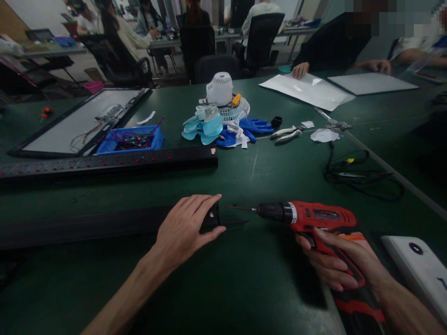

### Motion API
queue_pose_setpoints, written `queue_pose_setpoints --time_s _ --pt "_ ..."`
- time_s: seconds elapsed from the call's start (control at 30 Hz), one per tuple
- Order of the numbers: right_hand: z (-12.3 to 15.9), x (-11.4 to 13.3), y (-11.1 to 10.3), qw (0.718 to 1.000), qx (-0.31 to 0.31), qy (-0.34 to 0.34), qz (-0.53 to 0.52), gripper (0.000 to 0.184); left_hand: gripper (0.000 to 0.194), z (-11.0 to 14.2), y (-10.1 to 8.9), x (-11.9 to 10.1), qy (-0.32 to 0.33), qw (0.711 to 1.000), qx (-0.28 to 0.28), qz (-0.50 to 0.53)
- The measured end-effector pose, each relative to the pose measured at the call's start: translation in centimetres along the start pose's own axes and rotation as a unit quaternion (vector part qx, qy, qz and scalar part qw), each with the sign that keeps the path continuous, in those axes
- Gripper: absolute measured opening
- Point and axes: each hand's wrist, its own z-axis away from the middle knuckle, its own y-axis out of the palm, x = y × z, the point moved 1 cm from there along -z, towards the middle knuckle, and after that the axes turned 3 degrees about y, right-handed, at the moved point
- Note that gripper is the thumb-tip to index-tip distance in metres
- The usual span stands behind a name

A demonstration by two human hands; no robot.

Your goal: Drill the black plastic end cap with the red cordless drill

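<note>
- The left hand (185, 230) lies palm down over the right end of a long black bar (87, 225), fingers spread along its top and the thumb tucked against its near edge, so the end is pinched and pressed to the green table (244, 288).
- The right hand (340, 265) is wrapped round the grip of a red drill (314, 217), fingers curled closed on the handle, one finger lying by the trigger.
- The drill points left, its thin bit (240, 208) level and aimed at the bar's end; the tip sits just beside the left fingertips, and whether it touches the bar cannot be told.
- The bar runs from the left hand out to the left edge of the view, flat on the table near the person.
- A white device (419, 270) lies just right of the right wrist.
- Beyond the bar, a second black strip (111, 163) with a row of small red marks lies parallel to it.
- Behind that strip sit a blue tray (104, 146) of wires and a flat panel (70, 125).
- Mid-table are a light blue fan blade (204, 128), a white fan housing (220, 88), blue gloves (254, 125), pliers (288, 134) and a coil of black cable (359, 174).
- At the far side another person's hand (300, 70) rests on a white sheet (307, 90).
</note>
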Motion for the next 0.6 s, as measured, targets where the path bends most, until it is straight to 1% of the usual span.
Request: queue_pose_setpoints --time_s 0.1,0.13,0.23,0.27,0.33,0.4,0.47,0.6 --pt "-0.1 -0.1 0.7 0.999 -0.015 -0.040 0.001 0.032 0.067 -0.2 -0.6 -0.3 -0.004 1.000 -0.004 0.014" --pt "-0.2 -0.1 1.1 0.998 -0.016 -0.057 -0.004 0.032 0.063 -0.4 -1.0 -0.4 -0.005 1.000 -0.010 0.020" --pt "-0.6 0.0 2.1 0.994 0.005 -0.109 -0.024 0.028 0.035 -2.1 -2.5 -0.8 -0.007 0.999 -0.017 0.027" --pt "-0.7 0.0 2.3 0.991 0.009 -0.127 -0.028 0.026 0.028 -2.9 -2.8 -0.8 -0.002 1.000 -0.008 0.022" --pt "-0.8 0.2 2.6 0.986 -0.001 -0.160 -0.036 0.022 0.021 -4.9 -3.2 -0.8 0.021 0.999 0.025 0.007" --pt "-0.7 0.2 2.5 0.984 -0.010 -0.173 -0.045 0.020 0.017 -7.0 -2.9 -0.8 0.051 0.996 0.069 -0.004" --pt "-0.6 -0.1 2.1 0.982 -0.007 -0.179 -0.061 0.019 0.014 -8.8 -2.3 -0.9 0.065 0.992 0.103 -0.024" --pt "-0.6 -0.8 1.2 0.980 0.015 -0.182 -0.084 0.019 0.015 -11.1 -0.7 -1.8 0.058 0.982 0.163 -0.070"
